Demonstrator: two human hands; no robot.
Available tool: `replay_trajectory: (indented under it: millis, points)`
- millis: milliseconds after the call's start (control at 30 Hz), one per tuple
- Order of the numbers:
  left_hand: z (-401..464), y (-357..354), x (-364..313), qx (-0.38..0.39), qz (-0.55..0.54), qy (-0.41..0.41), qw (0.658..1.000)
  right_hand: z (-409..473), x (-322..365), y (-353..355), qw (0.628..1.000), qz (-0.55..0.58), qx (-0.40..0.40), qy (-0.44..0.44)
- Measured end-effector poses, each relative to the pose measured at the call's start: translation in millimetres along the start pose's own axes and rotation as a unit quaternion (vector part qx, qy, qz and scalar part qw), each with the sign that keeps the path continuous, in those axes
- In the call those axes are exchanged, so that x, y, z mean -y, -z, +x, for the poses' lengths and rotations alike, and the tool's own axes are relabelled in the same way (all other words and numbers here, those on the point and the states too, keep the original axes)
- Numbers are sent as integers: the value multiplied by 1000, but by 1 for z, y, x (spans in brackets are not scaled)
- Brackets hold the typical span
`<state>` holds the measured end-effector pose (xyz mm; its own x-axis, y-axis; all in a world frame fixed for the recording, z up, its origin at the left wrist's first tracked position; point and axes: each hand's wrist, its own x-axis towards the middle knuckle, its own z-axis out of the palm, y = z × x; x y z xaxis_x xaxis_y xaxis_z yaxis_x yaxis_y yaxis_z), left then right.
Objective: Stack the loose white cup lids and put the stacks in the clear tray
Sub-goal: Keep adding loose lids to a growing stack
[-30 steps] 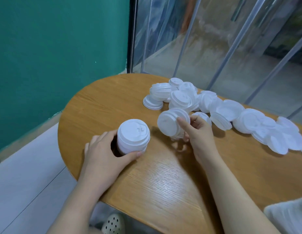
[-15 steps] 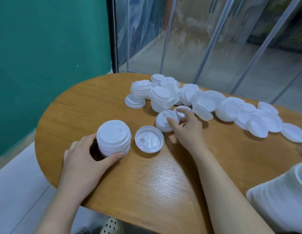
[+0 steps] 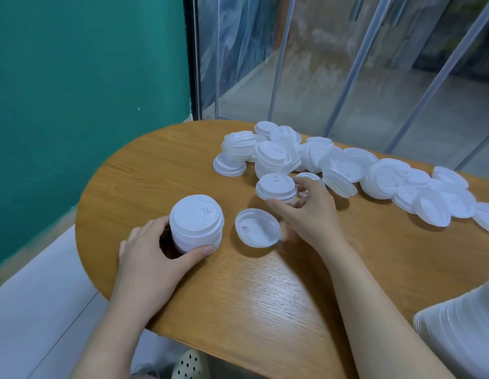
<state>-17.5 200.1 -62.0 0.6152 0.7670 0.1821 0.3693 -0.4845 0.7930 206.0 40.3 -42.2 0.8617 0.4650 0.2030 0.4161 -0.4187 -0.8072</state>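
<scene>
Here: one stack [image 3: 196, 223] of white lids, left of centre, smooth moulded plastic, round, domed tops up, standing on the table [image 3: 238, 291]; left hand [image 3: 153, 258] holds it, thumb and fingers curled round its sides
Lid [image 3: 276, 187], centre, round, raised rim, top up; right hand [image 3: 309, 214] pinches it between thumb and curled fingers, whether lifted or resting cannot be told
Loose lid [image 3: 257, 227], centre, between the hands, upside down, hollow showing, flat on the table just beside the stack
Pile [image 3: 347, 170] of lids, upper centre to right edge, many, overlapping, some tilted, some in short stacks
Pale ribbed object [image 3: 462, 332], lower right corner, blurred, kind cannot be told
Table: wood grain, light brown, rounded end at left, slight sheen
Room: teal wall [image 3: 82, 86], upper left; clear panels [image 3: 347, 64] with thin grey frames, upper right; pale floor [image 3: 32, 310], lower left; perforated white shoe [image 3: 190, 363] at bottom edge
</scene>
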Motion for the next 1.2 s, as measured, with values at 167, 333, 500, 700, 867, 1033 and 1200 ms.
replay_trajectory:
  millis: [167,333,500,700,867,1033,1200]
  points:
    - [1,-1,6,2,15,-6,1000,-25,36,-21,987,112,54,103]
    - [3,-3,12,25,43,-23,999,-49,48,-46,971,93,125,179]
    - [4,-5,12,38,55,-37,997,-50,42,-50,973,39,137,183]
    - [3,-6,13,33,61,-51,996,-50,41,-50,966,28,160,203]
    - [3,-5,13,38,66,-52,996,-46,37,-48,965,27,169,201]
    - [3,-5,12,40,69,-48,996,-45,35,-46,963,23,178,199]
    - [3,-6,12,39,68,-50,996,-44,34,-41,959,4,190,208]
